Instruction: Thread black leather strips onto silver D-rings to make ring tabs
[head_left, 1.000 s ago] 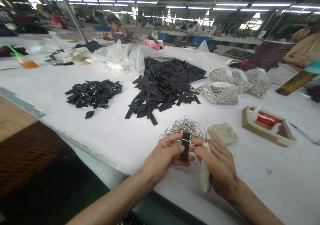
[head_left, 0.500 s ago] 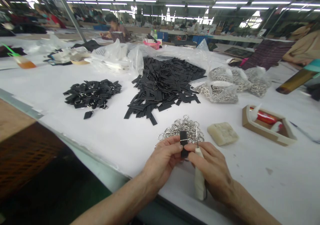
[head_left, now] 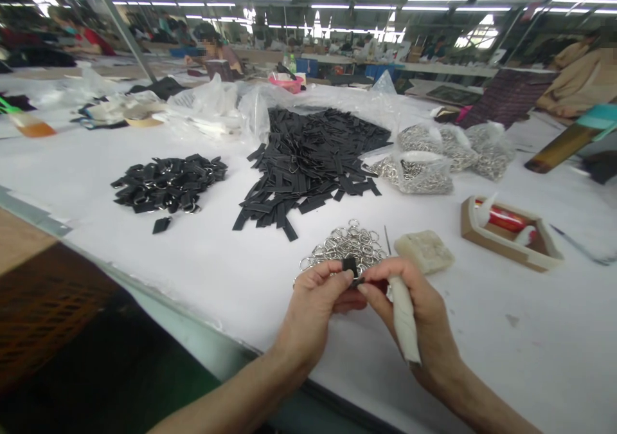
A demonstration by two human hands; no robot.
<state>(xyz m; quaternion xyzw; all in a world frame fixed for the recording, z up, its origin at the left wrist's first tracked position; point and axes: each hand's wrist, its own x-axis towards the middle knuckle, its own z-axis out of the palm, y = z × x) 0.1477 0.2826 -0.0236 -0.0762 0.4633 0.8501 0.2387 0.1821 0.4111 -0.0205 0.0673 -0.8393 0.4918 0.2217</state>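
Between thumb and fingers, my left hand (head_left: pixel 311 308) pinches a short black strip (head_left: pixel 349 266) that is folded around a metal ring, mostly hidden by the fingertips. My right hand (head_left: pixel 429 315) touches the strip's lower end with thumb and forefinger. It also grips an awl-like tool (head_left: pixel 405 321) with a pale wrapped handle; its thin metal tip points away from me. Just beyond both hands lies a heap of silver metal rings (head_left: pixel 349 241). Farther back is a large pile of flat black strips (head_left: pixel 318 164). To the left sits a pile of folded black tabs with rings (head_left: pixel 168 183).
A pale yellowish block (head_left: pixel 424 252) lies right of the rings. Beside it stands a cardboard box (head_left: pixel 504 254) with a red tube. Clear bags of rings (head_left: pixel 424 175) and a tilted bottle (head_left: pixel 554 148) are farther back. Other people work at distant tables.
The black strip, upright and flat before, is now folded over at the ring. My right hand has turned, and the tool's handle has swung right. The view has shifted slightly.
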